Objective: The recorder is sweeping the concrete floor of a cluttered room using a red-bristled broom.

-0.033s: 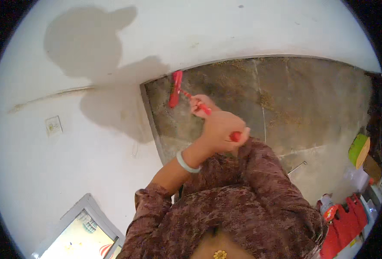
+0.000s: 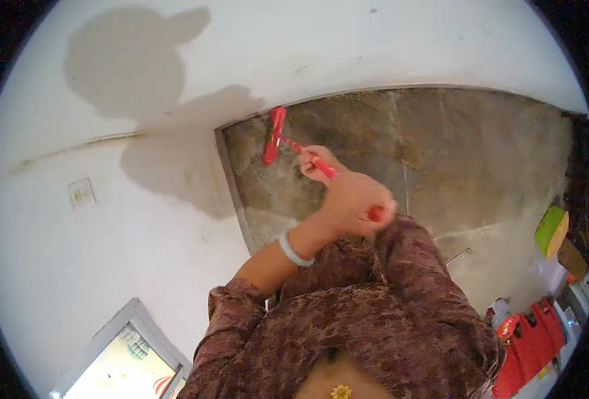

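A red broom [image 2: 276, 136] with a long red handle has its wide head down at the floor, by the corner where the walls meet. Dark bristles seem to show along the head's left side. My left hand [image 2: 358, 201], with a pale bracelet at its wrist, is closed around the upper end of the handle, whose red tip shows at the fist. Farther down the handle, my right hand [image 2: 316, 163] wraps round it, partly hidden behind my left hand. The handle slants from my body toward the far left.
White walls [image 2: 128, 246] border the brown-grey floor [image 2: 467, 159] on the left and far side. A wall socket [image 2: 81, 193] sits at left, above a framed picture or window [image 2: 131, 352]. On the right are a green-and-yellow object [image 2: 551, 233], a red item [image 2: 531, 352] and a thin rod [image 2: 459, 255].
Both hands have shifted slightly to the right, my left one also a little nearer to me. The broom head has moved slightly right along with them.
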Tool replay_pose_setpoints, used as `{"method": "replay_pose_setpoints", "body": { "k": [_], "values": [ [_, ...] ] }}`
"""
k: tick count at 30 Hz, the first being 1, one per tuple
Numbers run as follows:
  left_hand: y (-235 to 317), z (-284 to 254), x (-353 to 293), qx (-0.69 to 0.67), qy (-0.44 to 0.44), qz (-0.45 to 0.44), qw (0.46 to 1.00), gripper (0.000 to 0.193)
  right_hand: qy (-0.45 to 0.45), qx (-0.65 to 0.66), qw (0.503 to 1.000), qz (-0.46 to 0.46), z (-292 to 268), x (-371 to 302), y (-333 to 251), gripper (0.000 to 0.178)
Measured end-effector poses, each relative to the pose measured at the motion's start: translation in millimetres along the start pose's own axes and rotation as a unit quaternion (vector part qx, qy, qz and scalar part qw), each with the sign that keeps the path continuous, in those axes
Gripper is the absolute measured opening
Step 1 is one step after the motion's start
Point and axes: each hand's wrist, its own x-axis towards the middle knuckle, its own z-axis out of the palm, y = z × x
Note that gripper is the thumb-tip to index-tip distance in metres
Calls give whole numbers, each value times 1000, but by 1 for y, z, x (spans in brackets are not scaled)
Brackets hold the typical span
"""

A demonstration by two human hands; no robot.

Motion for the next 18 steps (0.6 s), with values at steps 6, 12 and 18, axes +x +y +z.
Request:
{"method": "replay_pose_setpoints", "body": {
  "k": [6, 12, 18],
  "values": [
    [32, 49, 31, -115, -132, 89, 981, 10, 34, 87, 994, -63, -19, -109, -50, 11],
    [50, 51, 31, -108, -226, 170, 953, 15, 60, 114, 969, -212, -7, -161, -48, 12],
    [80, 19, 42, -109, -122, 142, 976, 20, 15, 110, 990, -91, 32, -138, -23, 8]
  ]
}}
